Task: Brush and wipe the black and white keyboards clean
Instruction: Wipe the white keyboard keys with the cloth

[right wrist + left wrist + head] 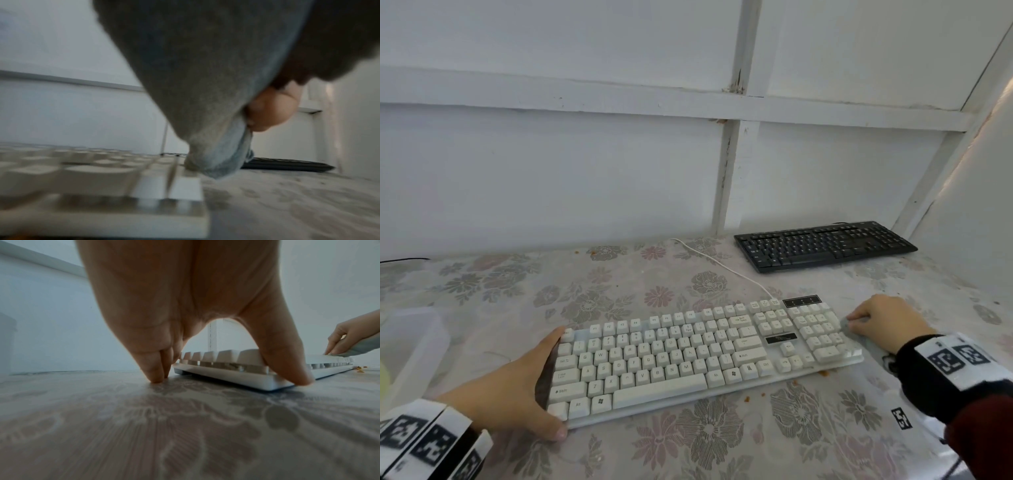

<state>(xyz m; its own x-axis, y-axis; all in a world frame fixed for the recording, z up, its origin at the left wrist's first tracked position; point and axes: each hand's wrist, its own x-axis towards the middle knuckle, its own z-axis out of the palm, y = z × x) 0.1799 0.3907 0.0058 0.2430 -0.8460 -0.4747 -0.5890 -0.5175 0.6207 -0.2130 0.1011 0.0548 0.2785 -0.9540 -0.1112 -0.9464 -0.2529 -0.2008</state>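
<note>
The white keyboard [688, 356] lies across the middle of the flowered tablecloth [619, 284]. My left hand [530, 377] braces its left end with straight fingers. The thumb [287, 366] rests on the near corner and the other fingertips [156, 374] touch the table beside the far corner. My right hand [873, 322] pinches a grey-blue cloth [205, 113] and presses it on the keyboard's right edge by the number pad. The black keyboard [825, 245] sits at the back right against the wall, untouched.
The white keyboard's cable [722, 267] runs back towards the wall. Orange crumbs [825, 373] lie on the tablecloth along the white keyboard's near edge. A translucent plastic box [410, 342] stands at the far left. White panelled walls close the back and right.
</note>
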